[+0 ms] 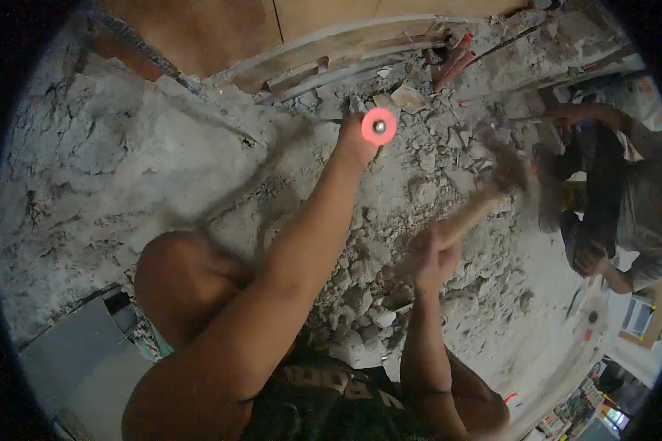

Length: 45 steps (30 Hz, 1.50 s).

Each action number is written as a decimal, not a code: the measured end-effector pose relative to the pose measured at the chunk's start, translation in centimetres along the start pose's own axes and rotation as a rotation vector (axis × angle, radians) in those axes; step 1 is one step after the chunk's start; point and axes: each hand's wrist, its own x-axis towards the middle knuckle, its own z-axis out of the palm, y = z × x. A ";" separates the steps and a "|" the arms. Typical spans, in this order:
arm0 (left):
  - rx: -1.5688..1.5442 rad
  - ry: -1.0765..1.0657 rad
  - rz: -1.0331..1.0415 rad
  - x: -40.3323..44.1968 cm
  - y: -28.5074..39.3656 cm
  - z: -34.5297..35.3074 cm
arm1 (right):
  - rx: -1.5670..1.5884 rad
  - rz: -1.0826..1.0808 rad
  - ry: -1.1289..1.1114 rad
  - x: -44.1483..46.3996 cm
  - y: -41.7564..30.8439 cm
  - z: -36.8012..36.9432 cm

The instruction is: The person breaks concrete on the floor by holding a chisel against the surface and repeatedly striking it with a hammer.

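Observation:
My left hand (354, 137) is closed around a chisel (379, 127) with a round pink-red hand guard. The metal striking end shows at the centre of the guard, facing me; a thin part of the shaft points left toward the broken wall. My right hand (435, 259) grips the wooden handle of a hammer (472, 217). The hammer's head is smeared by motion, to the right of the chisel and apart from it. Broken rubble (426, 184) lies beneath both hands.
At right another person (640, 206) crouches, their arm reaching toward the rubble. Red pipes (456, 62) stick up at the back by a wooden panel (331, 22). Rough, chipped wall (140, 147) is on my left, with a grey panel (77, 367) below it.

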 end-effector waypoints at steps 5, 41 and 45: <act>-0.097 0.000 -0.101 0.8 2.0 3.6 | 0.156 -0.314 -0.082 1.0 -7.4 0.3; 0.152 0.125 -0.289 -0.8 -1.2 -0.7 | -0.077 0.272 0.105 15.2 -0.9 0.2; 0.510 -0.163 -0.118 -0.8 -0.5 -1.2 | -0.171 0.346 0.150 17.6 4.0 -1.4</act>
